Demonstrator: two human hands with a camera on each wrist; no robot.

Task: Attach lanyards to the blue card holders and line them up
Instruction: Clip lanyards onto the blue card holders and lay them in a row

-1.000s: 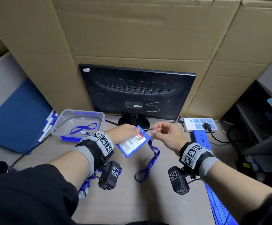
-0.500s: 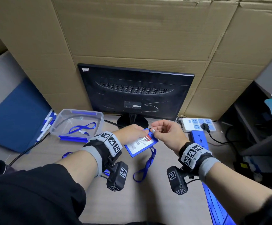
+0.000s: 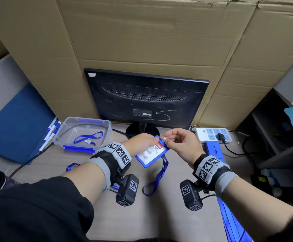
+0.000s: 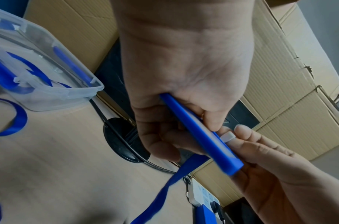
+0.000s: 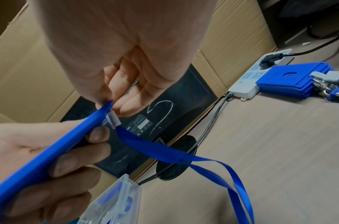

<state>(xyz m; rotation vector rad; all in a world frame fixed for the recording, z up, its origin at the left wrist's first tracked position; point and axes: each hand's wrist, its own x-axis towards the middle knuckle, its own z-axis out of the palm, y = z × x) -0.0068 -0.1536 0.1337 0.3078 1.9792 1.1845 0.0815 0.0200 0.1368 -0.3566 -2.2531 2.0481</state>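
- Setting: a light wood-grain desk [image 3: 159, 215] walled in by brown cardboard sheets [image 3: 151, 32], with the back of a black monitor [image 3: 145, 98] facing the person.
- Stock: a clear plastic tub [image 3: 82, 131] at the left holds one spare blue lanyard [image 3: 88, 137]; a stack of blue card holders already strapped [image 5: 291, 78] lies at the right beside a white power strip [image 3: 213, 135].
- Left hand [image 3: 142, 142]: fingers and thumb curl round the rigid blue plastic card holder [image 3: 152, 152], held above the desk, tilted.
- Right hand [image 3: 180, 142]: fingertips pinch the small clear plastic clip [image 5: 113, 119] against the holder's top edge.
- Blue ribbon lanyard [image 3: 157, 177]: hangs from the clip, its loop trailing on the desk.
- Handling, judged: holder light and stiff, best gripped by its edges; ribbon limp and slick, so control comes at the clip.
- Change: compared with a second ago, holder and clip are now touching where a gap stood between them.
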